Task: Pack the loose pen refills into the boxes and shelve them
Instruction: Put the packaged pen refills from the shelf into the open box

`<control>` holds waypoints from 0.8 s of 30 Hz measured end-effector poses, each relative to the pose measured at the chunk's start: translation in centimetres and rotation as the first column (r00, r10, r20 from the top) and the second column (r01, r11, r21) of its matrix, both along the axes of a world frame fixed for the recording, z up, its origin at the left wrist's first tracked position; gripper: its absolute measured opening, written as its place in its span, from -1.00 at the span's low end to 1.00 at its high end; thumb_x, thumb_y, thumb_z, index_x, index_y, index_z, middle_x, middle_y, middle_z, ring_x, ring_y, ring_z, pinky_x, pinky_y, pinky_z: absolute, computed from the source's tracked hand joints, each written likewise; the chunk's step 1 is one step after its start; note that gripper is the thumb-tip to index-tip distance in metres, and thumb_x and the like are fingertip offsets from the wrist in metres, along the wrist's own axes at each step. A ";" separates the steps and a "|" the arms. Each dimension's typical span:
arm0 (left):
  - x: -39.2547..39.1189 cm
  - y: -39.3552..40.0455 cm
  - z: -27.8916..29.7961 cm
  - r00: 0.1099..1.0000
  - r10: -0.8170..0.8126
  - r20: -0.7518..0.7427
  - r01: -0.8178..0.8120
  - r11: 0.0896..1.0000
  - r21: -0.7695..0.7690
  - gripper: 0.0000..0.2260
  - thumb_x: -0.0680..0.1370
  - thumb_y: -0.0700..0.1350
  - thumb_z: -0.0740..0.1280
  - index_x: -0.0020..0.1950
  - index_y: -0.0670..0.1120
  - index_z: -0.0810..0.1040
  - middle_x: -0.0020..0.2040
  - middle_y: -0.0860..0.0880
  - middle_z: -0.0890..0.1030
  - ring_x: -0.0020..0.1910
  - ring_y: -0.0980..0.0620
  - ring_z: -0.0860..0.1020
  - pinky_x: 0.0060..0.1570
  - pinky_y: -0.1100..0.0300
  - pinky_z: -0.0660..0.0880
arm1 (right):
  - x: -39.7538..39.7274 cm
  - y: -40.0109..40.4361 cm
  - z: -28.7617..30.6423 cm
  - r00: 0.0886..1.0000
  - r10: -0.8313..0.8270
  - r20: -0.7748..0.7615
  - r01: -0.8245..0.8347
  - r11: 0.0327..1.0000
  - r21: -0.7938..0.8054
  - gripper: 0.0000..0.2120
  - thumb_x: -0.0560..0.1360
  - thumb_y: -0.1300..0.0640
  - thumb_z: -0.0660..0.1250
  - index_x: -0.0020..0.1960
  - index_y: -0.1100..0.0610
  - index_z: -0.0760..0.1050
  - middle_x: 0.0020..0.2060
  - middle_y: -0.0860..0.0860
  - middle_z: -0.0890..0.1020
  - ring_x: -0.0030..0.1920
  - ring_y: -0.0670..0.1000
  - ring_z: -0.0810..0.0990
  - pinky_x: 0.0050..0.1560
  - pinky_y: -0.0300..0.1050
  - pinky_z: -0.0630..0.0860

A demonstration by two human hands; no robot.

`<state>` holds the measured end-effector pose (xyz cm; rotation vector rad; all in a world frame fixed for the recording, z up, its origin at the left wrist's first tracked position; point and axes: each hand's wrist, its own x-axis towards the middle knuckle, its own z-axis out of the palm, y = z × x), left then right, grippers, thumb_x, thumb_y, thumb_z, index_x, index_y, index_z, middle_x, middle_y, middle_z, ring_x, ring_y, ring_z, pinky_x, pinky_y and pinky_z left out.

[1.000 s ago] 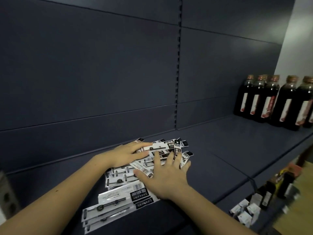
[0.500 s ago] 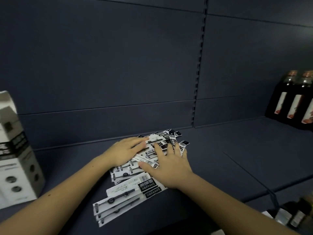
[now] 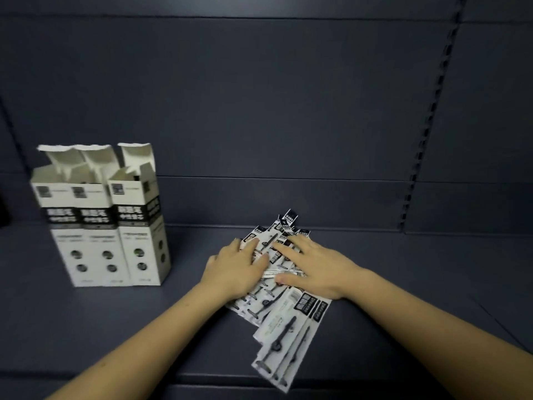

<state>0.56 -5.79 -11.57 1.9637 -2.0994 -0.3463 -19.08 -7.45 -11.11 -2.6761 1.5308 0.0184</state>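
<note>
At the left of the shelf (image 3: 86, 327) I see three boxes (image 3: 105, 226) standing upright in a row, touching side to side, close to the back wall (image 3: 259, 111). Their top flaps are open and stand up, and each white front carries a black band of print with round holes lower down. What lies inside them I cannot tell.

Right of the boxes, well apart from them, the refills (image 3: 285, 324) lie in a loose, fanned pile of flat white packs near the middle of the shelf, running from just short of the back wall toward the front edge. The nearest packs point at the front edge and lie uncovered.

My left hand (image 3: 235, 268) rests palm down on the left side of the pile, fingers straight and slightly spread, pressing on the packs without curling round any.

My right hand (image 3: 313, 267) lies flat on the right side of the pile, fingers stretched toward the left hand, thumb along a pack's edge, gripping nothing. The two hands sit just beside each other, fingertips nearly meeting over the pile.
</note>
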 end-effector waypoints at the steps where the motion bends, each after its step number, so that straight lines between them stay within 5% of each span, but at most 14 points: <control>1: -0.1 0.5 0.0 1.000 0.023 -0.004 -0.023 1.000 0.005 -0.45 0.64 0.24 -0.02 0.61 0.11 0.03 0.64 -0.11 0.04 0.61 -0.09 0.03 0.51 -0.10 0.05 | 0.1 -0.3 0.1 0.999 0.037 -0.001 -0.037 0.999 0.011 -0.16 0.39 -0.53 -0.13 0.57 -0.20 -0.19 0.60 -0.01 -0.12 0.59 0.02 -0.16 0.54 0.04 0.01; 6: -0.8 2.2 0.1 0.996 0.086 -0.016 -0.085 0.995 0.059 -0.35 0.62 0.29 -0.03 0.63 0.04 -0.10 0.64 -0.16 -0.07 0.61 -0.17 -0.06 0.52 -0.11 0.00 | -0.6 -0.7 1.2 0.991 0.134 -0.016 -0.133 0.990 0.051 -0.20 0.49 -0.46 -0.04 0.57 -0.17 -0.28 0.59 -0.09 -0.22 0.59 -0.03 -0.17 0.59 0.06 -0.12; 9: -0.5 2.2 0.8 0.997 0.079 0.013 -0.080 0.994 0.069 -0.29 0.59 0.34 -0.01 0.62 0.03 -0.12 0.64 -0.13 -0.06 0.61 -0.19 -0.08 0.52 -0.13 -0.02 | -1.6 0.4 1.9 0.998 0.068 0.015 -0.068 0.996 0.055 -0.20 0.45 -0.50 -0.09 0.56 -0.20 -0.24 0.60 -0.08 -0.12 0.59 -0.03 -0.13 0.58 0.03 -0.03; 12: 0.6 0.7 2.2 0.995 -0.092 -0.032 0.092 0.996 -0.017 -0.34 0.60 0.31 0.08 0.61 0.08 -0.03 0.64 -0.03 0.05 0.61 -0.13 -0.02 0.55 -0.12 0.03 | -2.7 2.3 1.9 0.991 -0.114 0.070 0.107 0.988 0.108 -0.15 0.41 -0.53 -0.15 0.57 -0.17 -0.21 0.60 0.01 -0.06 0.59 0.03 -0.10 0.56 0.04 0.01; 16: 2.6 -1.9 3.2 0.904 -0.424 0.046 0.424 0.906 0.020 -0.41 0.58 0.34 0.07 0.57 0.23 0.03 0.63 0.13 0.03 0.62 -0.01 -0.11 0.58 -0.10 -0.06 | -2.8 6.1 1.1 0.940 -0.335 0.071 0.320 0.933 0.164 -0.04 0.28 -0.58 -0.32 0.57 -0.14 -0.31 0.58 0.11 -0.26 0.57 0.16 -0.31 0.55 0.18 -0.23; 20: 4.1 -2.9 1.5 0.868 -0.496 -0.019 0.497 0.866 0.062 -0.47 0.57 0.34 0.09 0.53 0.37 0.05 0.60 0.27 -0.02 0.60 0.08 -0.19 0.57 -0.05 -0.13 | -0.8 8.8 -0.3 0.940 -0.331 0.081 0.316 0.936 0.156 0.04 0.23 -0.65 -0.31 0.53 -0.11 -0.43 0.47 0.07 -0.46 0.48 0.18 -0.49 0.48 0.33 -0.34; 24: 4.8 -2.8 -0.5 0.856 -0.512 -0.073 0.513 0.858 0.008 -0.40 0.47 0.47 0.02 0.50 0.40 0.13 0.60 0.28 -0.04 0.60 0.16 -0.13 0.58 0.04 -0.08 | 0.3 7.4 -1.4 0.946 -0.313 0.081 0.302 0.945 0.123 0.04 0.30 -0.63 -0.22 0.56 -0.05 -0.39 0.53 0.09 -0.38 0.51 0.14 -0.47 0.51 0.21 -0.37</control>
